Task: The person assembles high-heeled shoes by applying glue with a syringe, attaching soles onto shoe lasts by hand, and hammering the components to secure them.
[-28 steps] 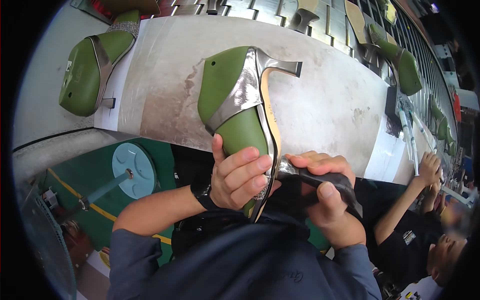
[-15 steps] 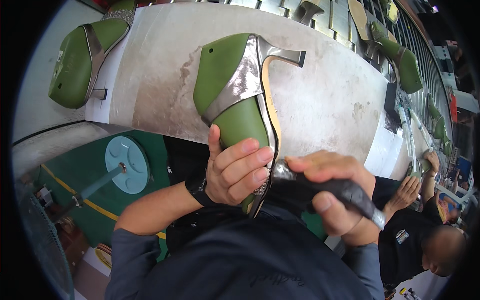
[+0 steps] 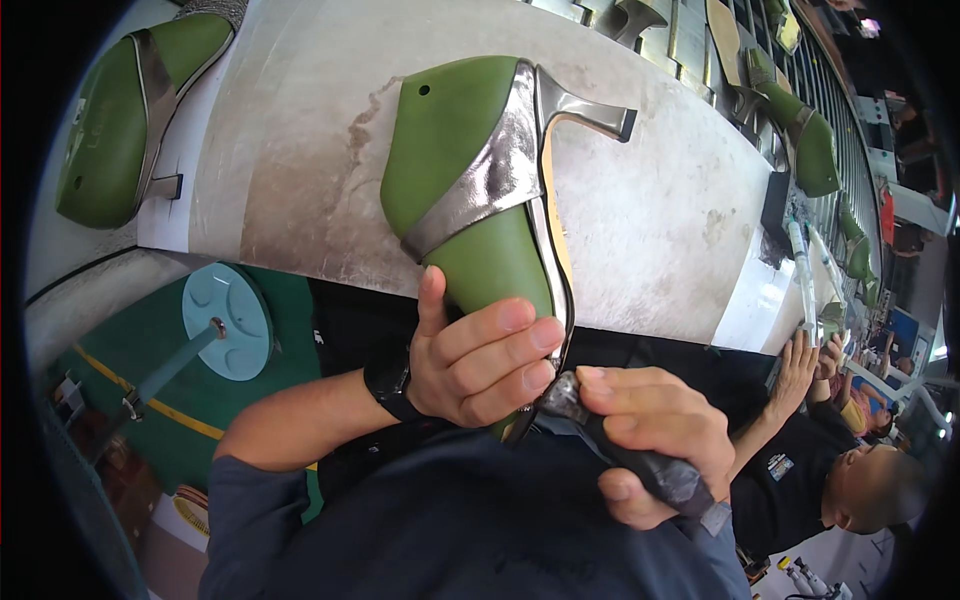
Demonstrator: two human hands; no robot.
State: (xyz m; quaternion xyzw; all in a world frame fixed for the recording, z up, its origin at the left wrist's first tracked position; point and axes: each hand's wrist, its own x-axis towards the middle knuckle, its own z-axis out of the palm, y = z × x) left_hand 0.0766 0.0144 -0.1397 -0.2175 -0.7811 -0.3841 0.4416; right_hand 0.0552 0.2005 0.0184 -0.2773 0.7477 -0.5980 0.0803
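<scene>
My left hand (image 3: 480, 360) is closed round the toe part of a high-heeled sandal (image 3: 500, 160) with metallic straps, mounted on a green shoe last (image 3: 445, 140). The heel points away to the upper right, and the sole edge faces right. In my right hand (image 3: 655, 440) is a dark, wrapped hand tool (image 3: 645, 470) with a worn, rounded metal-looking end (image 3: 565, 397). That end is against or right beside the sole edge near the toe, just by my left fingertips; whether it touches, I cannot tell. My left fingers hide part of the toe.
A pale worktable (image 3: 300, 150) lies beyond my hands. Another sandal on a green last (image 3: 110, 130) stands at the left. A conveyor with more lasted sandals (image 3: 810, 140) runs along the upper right. A co-worker (image 3: 800, 480) works at the right. A round blue stool (image 3: 230, 320) is below left.
My right hand and the tool have moved down and slightly left, toward the toe end. The sandal has shifted and tilted slightly in my left hand.
</scene>
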